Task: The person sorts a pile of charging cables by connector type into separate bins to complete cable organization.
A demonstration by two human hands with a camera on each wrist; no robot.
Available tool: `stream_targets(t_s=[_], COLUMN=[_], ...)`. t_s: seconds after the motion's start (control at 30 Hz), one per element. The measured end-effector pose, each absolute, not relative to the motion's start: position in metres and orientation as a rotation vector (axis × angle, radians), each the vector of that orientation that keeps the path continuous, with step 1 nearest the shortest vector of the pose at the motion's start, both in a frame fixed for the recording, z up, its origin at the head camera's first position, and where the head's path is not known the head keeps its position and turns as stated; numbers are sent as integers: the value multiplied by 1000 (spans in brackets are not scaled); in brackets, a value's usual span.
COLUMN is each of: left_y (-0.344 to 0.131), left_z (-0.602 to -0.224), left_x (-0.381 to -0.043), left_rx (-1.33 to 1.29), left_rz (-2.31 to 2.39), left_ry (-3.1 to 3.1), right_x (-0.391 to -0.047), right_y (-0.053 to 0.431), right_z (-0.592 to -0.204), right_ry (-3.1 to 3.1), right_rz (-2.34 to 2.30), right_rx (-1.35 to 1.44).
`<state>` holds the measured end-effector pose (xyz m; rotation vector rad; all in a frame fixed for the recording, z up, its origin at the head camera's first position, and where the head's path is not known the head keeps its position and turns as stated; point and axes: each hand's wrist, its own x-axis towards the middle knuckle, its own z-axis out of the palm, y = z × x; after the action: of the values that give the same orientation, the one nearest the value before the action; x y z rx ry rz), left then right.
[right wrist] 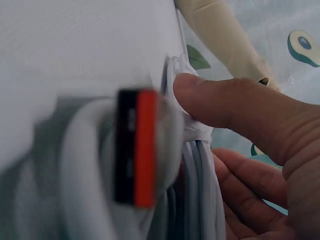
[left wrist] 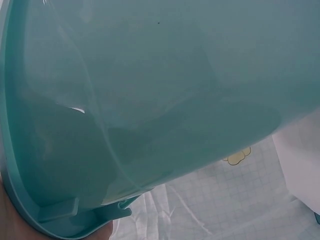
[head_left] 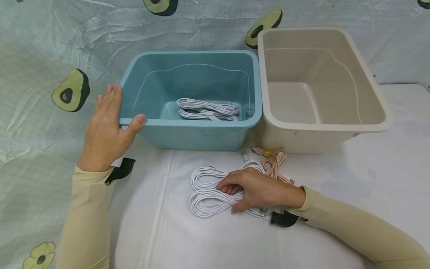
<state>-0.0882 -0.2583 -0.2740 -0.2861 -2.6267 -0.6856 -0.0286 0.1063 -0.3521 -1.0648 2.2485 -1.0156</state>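
My left hand (head_left: 105,127) rests against the left front corner of the blue bin (head_left: 188,134), fingers straight along its side and thumb on the front rim. In the left wrist view the bin's wall (left wrist: 150,100) fills most of the picture. My right hand (head_left: 258,188) pinches the nearer coiled white cable (head_left: 206,203) on the table, thumb on the near side and fingers curled on the far side. Another white coil (head_left: 205,177) lies right behind it. A USB plug (right wrist: 145,150) with an orange inside shows close up in the right wrist view.
Bundled white cable (head_left: 208,109) lies inside the blue bin. A beige bin (head_left: 319,129) stands against its right side. A pinkish cable (head_left: 274,164) with a yellow tie lies in front of the beige bin. Avocado-patterned cloth (head_left: 117,22) covers the back and left.
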Motion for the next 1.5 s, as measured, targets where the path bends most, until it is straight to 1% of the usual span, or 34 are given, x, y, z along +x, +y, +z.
stream_targets(t_s=[0.23, 0.47, 0.83, 1.13, 1.5], left_y=[-261, -259, -258, -263, -260], left_z=[-272, -272, -272, -274, -275], left_x=[-89, -88, -87, -89, -89], left_rx=[-296, -276, -275, -273, -303], left_rz=[-677, -670, -688, -700, -685], left_ry=[-2617, -2638, -2647, -2627, -2628], right_x=[-26, -23, -20, -25, -21], right_y=[103, 101, 101, 100, 103], right_z=[-354, -351, -355, -352, -354], right_ry=[2273, 2298, 2296, 2256, 2257], right_rz=[-1015, -1004, -998, -1065, -1089], right_rx=[-1102, -1042, -1064, -1065, -1013])
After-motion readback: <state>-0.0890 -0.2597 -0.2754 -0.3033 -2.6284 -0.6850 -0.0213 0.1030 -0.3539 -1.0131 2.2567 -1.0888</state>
